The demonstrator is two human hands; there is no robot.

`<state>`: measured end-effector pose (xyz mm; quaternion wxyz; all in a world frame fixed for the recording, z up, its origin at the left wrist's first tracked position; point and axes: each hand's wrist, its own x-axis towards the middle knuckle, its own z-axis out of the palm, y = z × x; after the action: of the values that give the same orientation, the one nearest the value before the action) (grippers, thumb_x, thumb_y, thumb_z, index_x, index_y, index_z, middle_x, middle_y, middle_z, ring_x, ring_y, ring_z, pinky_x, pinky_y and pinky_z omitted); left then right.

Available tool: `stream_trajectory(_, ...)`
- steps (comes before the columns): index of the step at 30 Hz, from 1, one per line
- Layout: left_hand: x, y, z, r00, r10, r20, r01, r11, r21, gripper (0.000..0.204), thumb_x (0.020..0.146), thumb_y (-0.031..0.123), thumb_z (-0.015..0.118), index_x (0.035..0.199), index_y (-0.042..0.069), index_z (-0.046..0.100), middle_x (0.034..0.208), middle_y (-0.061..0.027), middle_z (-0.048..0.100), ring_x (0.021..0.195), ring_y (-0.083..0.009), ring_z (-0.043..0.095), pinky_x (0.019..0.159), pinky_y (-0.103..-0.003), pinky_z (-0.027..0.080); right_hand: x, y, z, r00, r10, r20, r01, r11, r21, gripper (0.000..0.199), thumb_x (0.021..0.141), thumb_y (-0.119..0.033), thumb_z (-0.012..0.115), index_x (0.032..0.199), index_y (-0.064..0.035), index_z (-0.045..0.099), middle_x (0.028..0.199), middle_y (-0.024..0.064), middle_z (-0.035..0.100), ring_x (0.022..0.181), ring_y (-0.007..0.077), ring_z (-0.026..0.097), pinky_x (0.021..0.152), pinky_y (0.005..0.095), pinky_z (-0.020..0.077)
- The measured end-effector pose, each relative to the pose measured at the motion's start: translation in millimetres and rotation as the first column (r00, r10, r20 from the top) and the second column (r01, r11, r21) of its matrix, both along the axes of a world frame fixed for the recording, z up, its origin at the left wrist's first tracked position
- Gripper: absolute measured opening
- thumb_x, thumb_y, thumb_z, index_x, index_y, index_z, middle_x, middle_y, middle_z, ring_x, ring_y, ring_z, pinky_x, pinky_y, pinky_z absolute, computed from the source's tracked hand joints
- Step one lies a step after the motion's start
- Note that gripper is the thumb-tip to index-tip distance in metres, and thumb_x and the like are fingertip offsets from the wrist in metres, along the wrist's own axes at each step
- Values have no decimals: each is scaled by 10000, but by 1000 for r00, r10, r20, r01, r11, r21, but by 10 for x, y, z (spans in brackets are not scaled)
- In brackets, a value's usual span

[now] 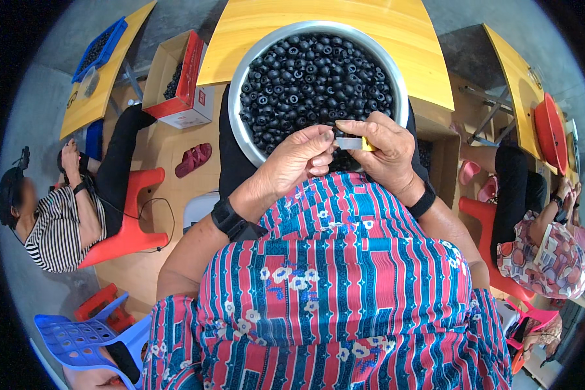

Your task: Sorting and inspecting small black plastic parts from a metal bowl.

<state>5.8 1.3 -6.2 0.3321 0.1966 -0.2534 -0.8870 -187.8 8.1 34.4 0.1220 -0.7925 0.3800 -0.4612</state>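
Note:
A wide metal basin (234, 97) sits in front of me, against the table edge, filled with small black rounded pieces (315, 84), many with a round hole. Over its near rim, my two hands meet. My right hand (389, 151) is closed on a small knife (350, 143) with a short flat silver blade and a yellow handle part, the blade pointing left. My left hand (299, 157) is closed in a pinch at the blade's tip. Whatever sits between its fingertips is mostly hidden and too small to name.
A yellow wooden table (422, 58) lies beyond the basin. To the left stand a red and white carton (190, 107), a red slipper (193, 160) and a seated person (68, 227). Another person (543, 250) sits at right near a red basin (551, 133). A blue chair (78, 335) is behind left.

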Motion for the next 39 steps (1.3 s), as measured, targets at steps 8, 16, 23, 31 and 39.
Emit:
stream_trajectory(8,-7,7,18,999,40,33,-42,998,45,134,975,206,553,1074,116,547,785,46,500,630,-39,405,568,-192,348,6,-18,-10,1000,-10,-25,11,999,48,343,634,-69,793,962,-102,696,709,82,590,636,248,614,552,333,485)
stream_trajectory(16,-11,12,33,998,34,53,-35,999,37,106,976,205,554,1028,114,564,750,45,491,608,-35,404,542,-190,336,7,2,13,997,-38,-66,34,997,-65,279,657,-74,777,919,-103,687,673,66,569,594,239,601,522,331,480)
stream_trajectory(23,-17,13,-6,997,45,65,-47,999,26,136,984,224,540,1033,99,562,753,30,508,583,-40,398,516,-187,325,-8,-9,-16,999,1,-47,-6,996,-93,238,666,-70,771,883,-96,675,654,54,560,572,221,596,503,323,472)
stream_trajectory(31,-21,28,22,994,86,65,-88,995,35,165,976,226,551,1072,94,576,788,11,542,588,-49,402,515,-193,335,-20,-10,-40,1000,20,-9,-21,994,-108,205,668,-65,797,841,-67,688,646,37,561,550,169,580,485,288,438)
stream_trajectory(39,-19,26,40,994,99,55,-97,994,-48,214,966,203,568,1126,62,582,821,15,553,604,-22,398,545,-178,366,-42,-10,-56,999,17,-34,-20,996,-88,180,681,-109,785,796,-87,647,637,57,545,548,224,580,480,328,451)
